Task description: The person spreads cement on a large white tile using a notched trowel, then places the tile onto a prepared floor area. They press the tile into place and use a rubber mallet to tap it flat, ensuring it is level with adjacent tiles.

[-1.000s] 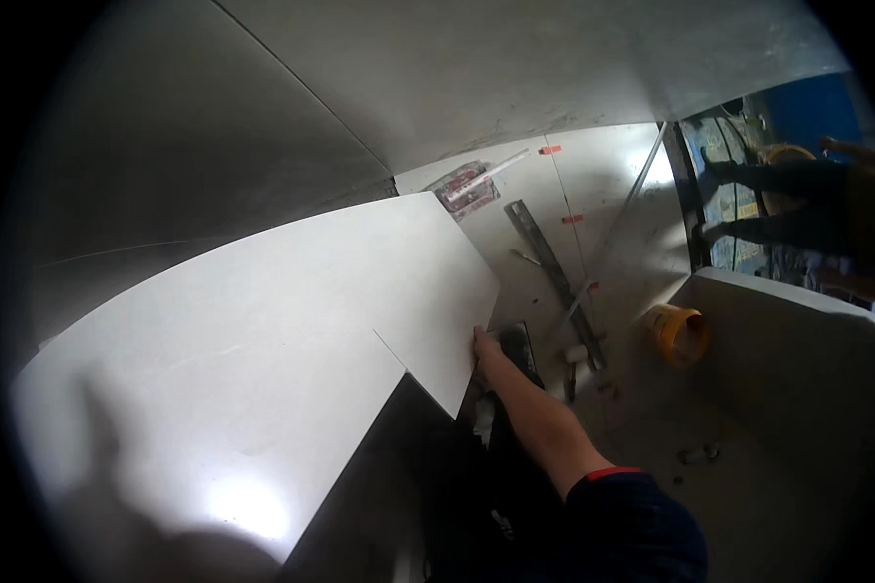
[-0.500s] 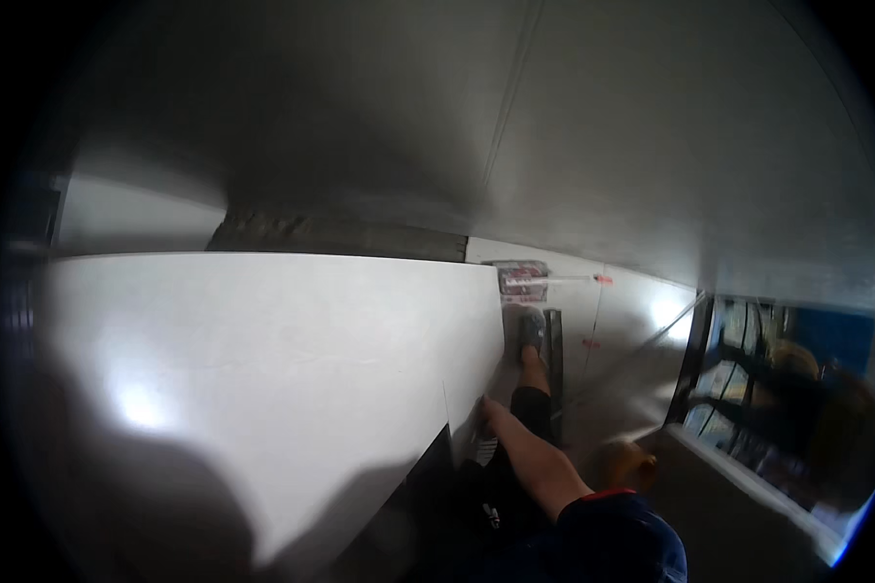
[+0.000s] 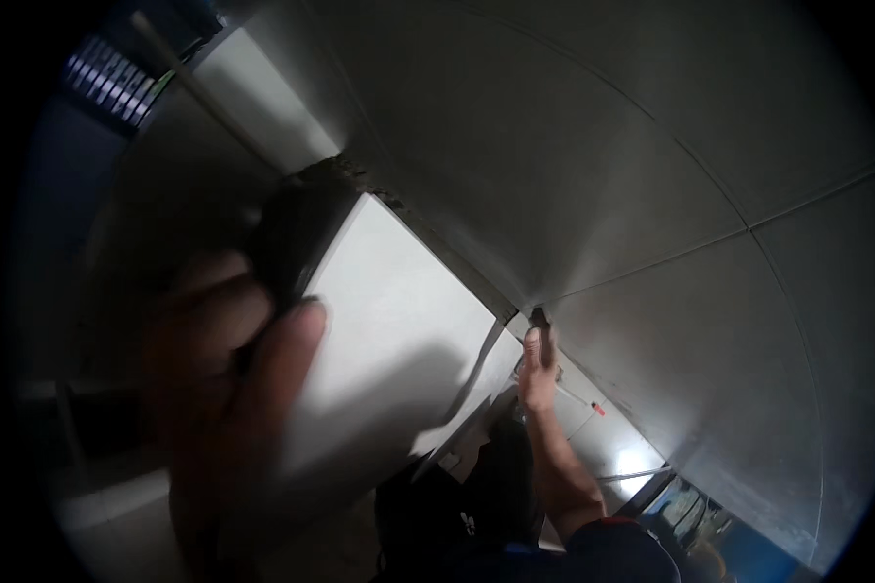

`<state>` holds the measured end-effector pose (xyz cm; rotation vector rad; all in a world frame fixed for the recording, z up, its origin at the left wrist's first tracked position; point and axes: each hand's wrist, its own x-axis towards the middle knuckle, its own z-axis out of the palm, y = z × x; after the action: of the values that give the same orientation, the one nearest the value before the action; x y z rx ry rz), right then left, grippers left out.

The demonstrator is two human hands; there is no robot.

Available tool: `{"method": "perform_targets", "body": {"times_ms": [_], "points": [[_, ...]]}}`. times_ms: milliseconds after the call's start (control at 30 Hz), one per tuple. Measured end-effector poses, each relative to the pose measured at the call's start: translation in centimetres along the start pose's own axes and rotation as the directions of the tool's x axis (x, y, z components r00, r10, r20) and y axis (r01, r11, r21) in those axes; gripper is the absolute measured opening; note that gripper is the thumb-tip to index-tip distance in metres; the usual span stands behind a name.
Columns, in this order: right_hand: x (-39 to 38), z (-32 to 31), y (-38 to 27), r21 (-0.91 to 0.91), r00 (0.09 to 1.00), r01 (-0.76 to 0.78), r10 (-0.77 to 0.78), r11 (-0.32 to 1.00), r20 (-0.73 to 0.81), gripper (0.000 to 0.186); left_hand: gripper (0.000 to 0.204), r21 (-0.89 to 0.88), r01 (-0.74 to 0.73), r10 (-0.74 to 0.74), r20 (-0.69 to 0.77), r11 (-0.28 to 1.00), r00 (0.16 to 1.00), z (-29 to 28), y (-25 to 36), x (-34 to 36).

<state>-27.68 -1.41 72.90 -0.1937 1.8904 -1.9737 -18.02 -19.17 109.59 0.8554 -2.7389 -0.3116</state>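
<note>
A large white slab like a tile (image 3: pixel 399 311) lies with its far corner at the foot of the grey wall. My left hand (image 3: pixel 243 340), near and smeared by motion, has its fingers curled opposite the thumb beside the slab's left edge. A dark shape shows between these fingers, but what it is cannot be made out. Past the slab's right corner my right hand (image 3: pixel 537 369) reaches close to the wall, its fingers closed. A short dark object (image 3: pixel 540 317) sticks out beyond the fingertips; its kind is unclear.
Grey panelled wall (image 3: pixel 671 175) with straight joints rises ahead and to the right. Rough dark material (image 3: pixel 345 175) runs along its foot. White flooring (image 3: pixel 578 413) with a red mark (image 3: pixel 598 409) lies right of my arm. Another white slab (image 3: pixel 262 107) stands at upper left.
The view has swung round, so the slab now appears slanted. My right hand has left the slab's right edge and moved forward to the wall. My left hand has come into view.
</note>
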Motion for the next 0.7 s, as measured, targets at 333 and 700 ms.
{"method": "perform_targets", "body": {"times_ms": [333, 700], "points": [[3.5, 7.7, -30.4, 0.206, 0.824, 0.380, -0.431, 0.902, 0.368, 0.053, 0.031, -0.277, -0.344, 0.322, -0.121, 0.897, 0.939, 0.1, 2.1, 2.8], [3.8, 7.6, -30.2, 0.266, 0.784, 0.490, -0.553, 0.830, 0.282, 0.029, 0.025, -0.393, -0.407, 0.395, -0.116, 0.825, 0.911, 1.0, 2.3, 2.5]]}}
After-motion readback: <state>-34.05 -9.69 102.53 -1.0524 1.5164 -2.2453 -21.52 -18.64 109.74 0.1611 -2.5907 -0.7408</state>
